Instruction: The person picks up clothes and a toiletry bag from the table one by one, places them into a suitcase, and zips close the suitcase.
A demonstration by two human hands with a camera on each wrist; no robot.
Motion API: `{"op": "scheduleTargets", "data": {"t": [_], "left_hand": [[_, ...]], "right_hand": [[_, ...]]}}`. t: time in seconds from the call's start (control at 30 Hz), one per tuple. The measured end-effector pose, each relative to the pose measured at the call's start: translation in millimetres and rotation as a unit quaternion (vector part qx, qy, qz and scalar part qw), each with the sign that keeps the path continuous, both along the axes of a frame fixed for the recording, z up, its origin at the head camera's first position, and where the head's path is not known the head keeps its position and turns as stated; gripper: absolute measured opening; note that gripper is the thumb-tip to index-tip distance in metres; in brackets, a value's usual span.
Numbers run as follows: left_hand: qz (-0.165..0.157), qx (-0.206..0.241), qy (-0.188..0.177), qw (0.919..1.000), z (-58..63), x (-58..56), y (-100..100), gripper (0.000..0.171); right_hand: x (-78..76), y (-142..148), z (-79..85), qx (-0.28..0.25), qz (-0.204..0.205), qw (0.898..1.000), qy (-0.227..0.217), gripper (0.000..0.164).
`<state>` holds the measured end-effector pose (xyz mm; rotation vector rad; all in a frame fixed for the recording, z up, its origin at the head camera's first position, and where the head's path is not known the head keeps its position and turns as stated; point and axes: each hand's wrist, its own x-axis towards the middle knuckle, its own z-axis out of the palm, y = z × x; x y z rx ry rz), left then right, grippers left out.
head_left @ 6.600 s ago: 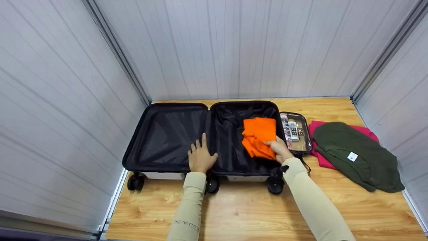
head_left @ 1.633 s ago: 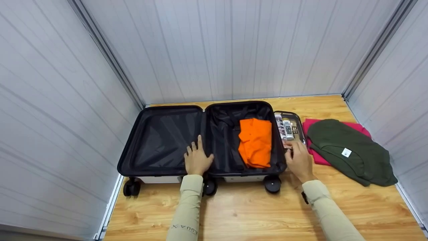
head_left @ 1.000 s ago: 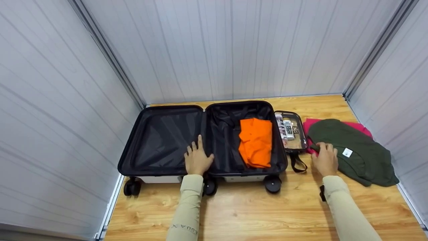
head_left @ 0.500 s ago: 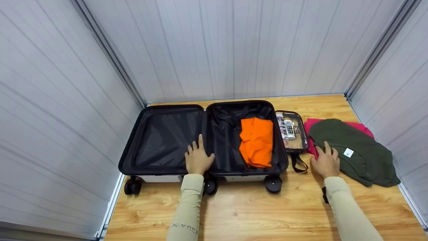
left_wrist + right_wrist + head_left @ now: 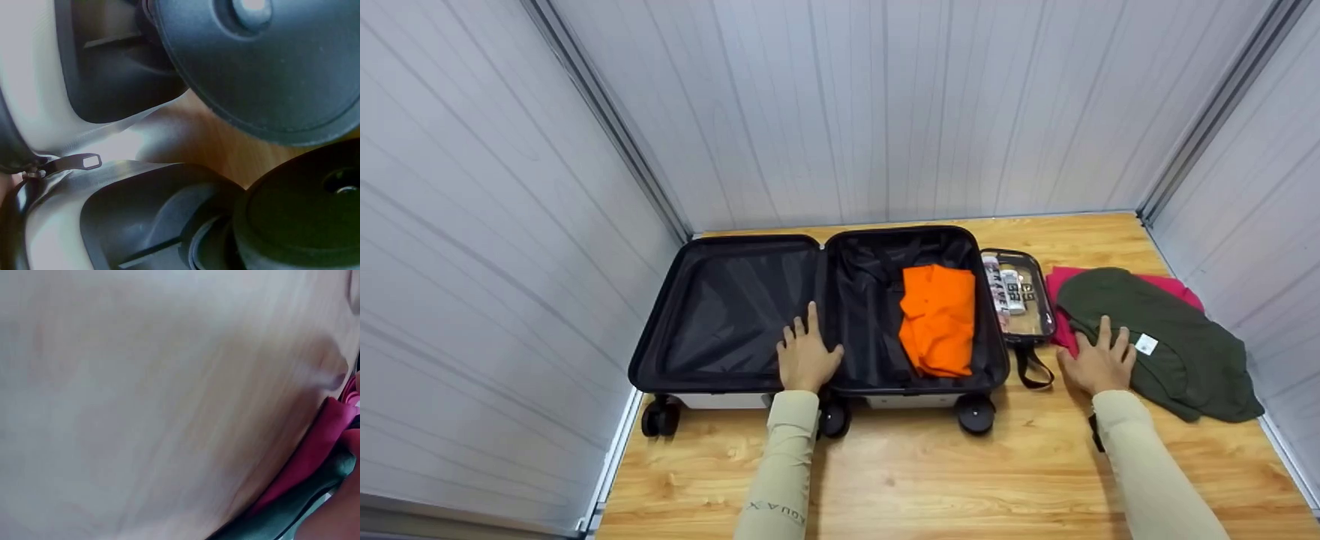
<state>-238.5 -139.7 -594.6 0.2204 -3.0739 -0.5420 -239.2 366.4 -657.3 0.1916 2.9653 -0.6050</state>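
Observation:
My left hand [image 5: 808, 361] lies with its fingers spread over the middle seam of the open suitcase [image 5: 724, 315], whose two black-lined halves lie flat. A folded orange garment [image 5: 939, 319] is in the right half. At the right, my right hand [image 5: 1101, 364] rests with spread fingers on the near left edge of a dark green shirt [image 5: 1155, 326] with a white label [image 5: 1146, 344]. Beneath it lies a pink-red garment [image 5: 1181, 289]. In the right wrist view, the pink cloth [image 5: 315, 458] and green cloth [image 5: 270, 514] show beside part of the hand.
A clear toiletry bag [image 5: 1041, 324] with white tubes and a black strap [image 5: 1037, 381] sits between the suitcase and the clothes. Black suitcase wheels [image 5: 976, 415] face the near side. Pale panel walls [image 5: 885, 112] enclose the wooden floor [image 5: 915, 480].
My right hand has let go of the orange garment, which now lies in the suitcase. It has moved right past the toiletry bag to the green shirt, its fingers now spread. The left hand stays put.

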Motion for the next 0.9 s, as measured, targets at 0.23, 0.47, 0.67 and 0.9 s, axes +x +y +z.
{"op": "scheduleTargets", "data": {"t": [0.23,0.47,0.67,0.9], "left_hand": [[0.001,0.002,-0.001,1.0,-0.9,-0.7,0,0.095],[0.0,0.001,-0.004,1.0,-2.1,-1.9,0,0.096],[0.0,0.003,-0.005,1.0,-2.3,-2.0,0,0.096],[0.002,0.004,-0.01,0.9999,-2.5,-1.5,0,0.097]], "right_hand": [[-2.7,8,0.0,-0.007,-0.012,1.0,-0.006,0.078],[-0.3,15,-4.4,-0.028,-0.027,0.999,-0.016,0.088],[0.1,18,-3.7,-0.041,-0.023,0.999,-0.021,0.093],[-0.8,16,0.5,-0.06,-0.036,0.997,-0.021,0.092]]}}
